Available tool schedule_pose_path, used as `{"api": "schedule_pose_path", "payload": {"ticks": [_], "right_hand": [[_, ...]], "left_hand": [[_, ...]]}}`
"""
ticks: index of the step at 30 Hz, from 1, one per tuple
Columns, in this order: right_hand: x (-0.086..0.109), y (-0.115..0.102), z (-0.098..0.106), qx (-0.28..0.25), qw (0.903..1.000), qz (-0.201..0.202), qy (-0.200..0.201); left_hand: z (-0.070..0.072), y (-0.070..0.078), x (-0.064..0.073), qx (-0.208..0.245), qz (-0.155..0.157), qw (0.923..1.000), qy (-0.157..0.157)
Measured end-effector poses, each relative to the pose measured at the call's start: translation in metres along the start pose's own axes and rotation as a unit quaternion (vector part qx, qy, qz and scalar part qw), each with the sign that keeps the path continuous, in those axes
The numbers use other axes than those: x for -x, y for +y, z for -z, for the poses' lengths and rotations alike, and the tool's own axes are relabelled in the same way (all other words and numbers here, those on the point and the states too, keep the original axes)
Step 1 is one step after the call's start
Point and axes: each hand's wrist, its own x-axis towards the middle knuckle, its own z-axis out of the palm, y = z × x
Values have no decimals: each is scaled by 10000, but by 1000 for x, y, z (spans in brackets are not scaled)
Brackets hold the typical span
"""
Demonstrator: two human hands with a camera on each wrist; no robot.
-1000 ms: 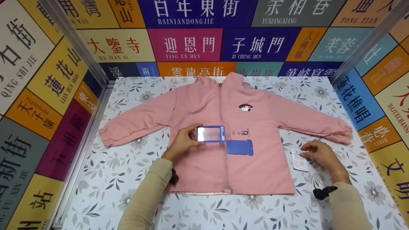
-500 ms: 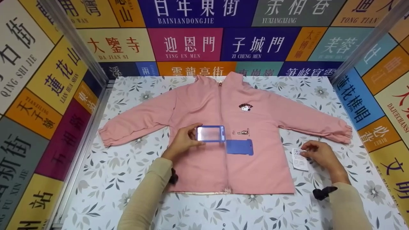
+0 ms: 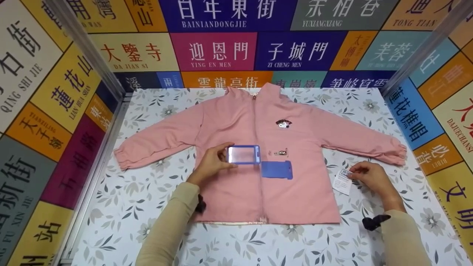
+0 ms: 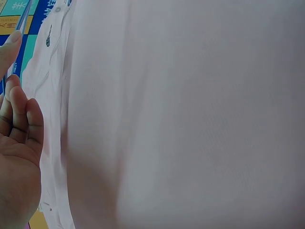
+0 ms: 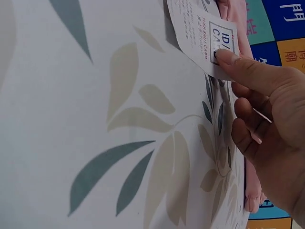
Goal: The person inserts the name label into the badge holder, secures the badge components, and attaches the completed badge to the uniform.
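Note:
Over the middle of a pink jacket, my left hand grips a blue-framed clear card holder by its left end. In the left wrist view the thumb and fingers pinch its thin edge. A flat blue panel lies on the jacket just right of the holder. Beside the jacket's right edge, my right hand pinches a white printed card at its top corner. The right wrist view shows the thumb on the card's "ID" print, the other fingers curled beneath.
The jacket lies spread on a leaf-patterned tabletop, both sleeves out and front zipped. A metal clip rests on it above the blue panel, below a small cartoon patch. Walls of coloured sign panels enclose the back and sides.
The white card has tilted, its lower end swinging left toward the jacket in my right hand's pinch. My left hand and the card holder stay where they were.

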Motion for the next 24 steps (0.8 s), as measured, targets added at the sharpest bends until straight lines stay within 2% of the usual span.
{"api": "schedule_pose_path", "payload": {"ticks": [8, 14, 20, 24], "right_hand": [[0, 5, 0, 129, 9999, -13, 19], [2, 4, 6, -11, 10000, -58, -32], [0, -3, 18, -54, 9998, -127, -110], [-3, -11, 30, 26, 10000, -11, -32]], "left_hand": [[-1, -1, -1, -5, 45, 10000, -10], [-2, -1, -1, -29, 102, 9999, 29], [-2, -1, -1, -43, 138, 9999, 13], [-1, -1, -2, -56, 184, 9998, -6]]}}
